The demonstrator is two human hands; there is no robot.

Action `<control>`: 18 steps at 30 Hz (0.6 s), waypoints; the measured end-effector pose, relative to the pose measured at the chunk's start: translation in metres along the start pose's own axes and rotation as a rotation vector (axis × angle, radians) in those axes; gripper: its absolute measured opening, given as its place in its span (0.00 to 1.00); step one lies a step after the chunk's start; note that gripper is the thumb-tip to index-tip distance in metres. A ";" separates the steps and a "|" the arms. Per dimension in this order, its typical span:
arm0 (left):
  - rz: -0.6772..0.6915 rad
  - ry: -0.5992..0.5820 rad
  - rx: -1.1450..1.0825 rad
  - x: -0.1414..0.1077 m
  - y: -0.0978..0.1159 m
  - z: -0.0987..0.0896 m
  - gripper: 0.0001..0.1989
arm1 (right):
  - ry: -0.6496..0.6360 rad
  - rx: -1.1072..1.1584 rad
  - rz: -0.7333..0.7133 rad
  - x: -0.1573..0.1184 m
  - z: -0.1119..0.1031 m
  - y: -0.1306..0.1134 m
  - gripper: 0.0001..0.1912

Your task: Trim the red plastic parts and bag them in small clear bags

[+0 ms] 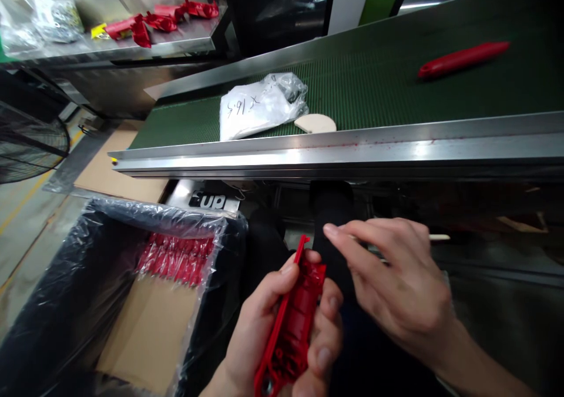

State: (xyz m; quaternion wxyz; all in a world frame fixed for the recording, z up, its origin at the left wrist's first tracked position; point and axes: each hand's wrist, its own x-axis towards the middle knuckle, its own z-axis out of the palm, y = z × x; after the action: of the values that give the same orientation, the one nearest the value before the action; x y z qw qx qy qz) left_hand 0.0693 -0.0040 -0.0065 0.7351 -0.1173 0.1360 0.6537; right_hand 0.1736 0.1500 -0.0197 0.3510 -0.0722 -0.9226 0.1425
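My left hand (264, 315) is wrapped around a hollow red plastic housing (293, 326), its open side facing up, with ribs and a round hole at the near end. A thin raised edge stands up at the housing's far end. Just to the right, my right hand (396, 285) is curled, thumb and forefinger close together, apart from the housing. A slim pale stick (439, 237) passes through its fingers and pokes out behind the knuckles; most of it is hidden, so I cannot tell its kind.
A green conveyor belt (365, 86) with a metal rail (308, 156) crosses ahead. On it lie a white plastic bag (251, 106), a beige rounded piece (316, 123) and a long red part (462, 60). A lined bin (220, 303) holds packed red parts (176, 259). More red pieces (163, 21) lie on a metal bench.
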 end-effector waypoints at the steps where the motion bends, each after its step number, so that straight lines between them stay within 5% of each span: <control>1: 0.016 0.022 -0.013 0.001 -0.001 -0.002 0.27 | 0.038 -0.014 0.028 0.000 -0.002 0.002 0.24; 5: 0.044 0.027 -0.044 0.002 -0.003 -0.007 0.24 | 0.139 -0.071 0.124 0.001 -0.005 0.010 0.33; 10: 0.156 0.063 0.137 0.009 0.011 0.003 0.15 | 0.127 0.103 0.255 -0.010 0.007 0.017 0.27; 12: 0.292 0.162 0.462 0.020 0.028 0.013 0.12 | 0.110 0.163 0.326 -0.019 0.016 0.020 0.22; 15: 0.665 0.339 1.326 0.049 0.068 0.034 0.15 | 0.047 0.226 0.367 -0.038 0.029 0.029 0.18; 17: 0.909 0.366 1.986 0.077 0.097 0.051 0.16 | 0.025 0.230 0.372 -0.051 0.039 0.032 0.17; 18: 0.922 0.324 2.153 0.094 0.111 0.061 0.17 | 0.032 0.213 0.389 -0.057 0.044 0.032 0.16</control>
State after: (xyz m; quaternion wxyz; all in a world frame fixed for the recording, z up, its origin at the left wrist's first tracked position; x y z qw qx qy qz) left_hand -0.0284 0.1176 0.0178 0.1244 0.5411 0.7379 0.3836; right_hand 0.1877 0.1579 -0.0969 0.3372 -0.2136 -0.8653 0.3032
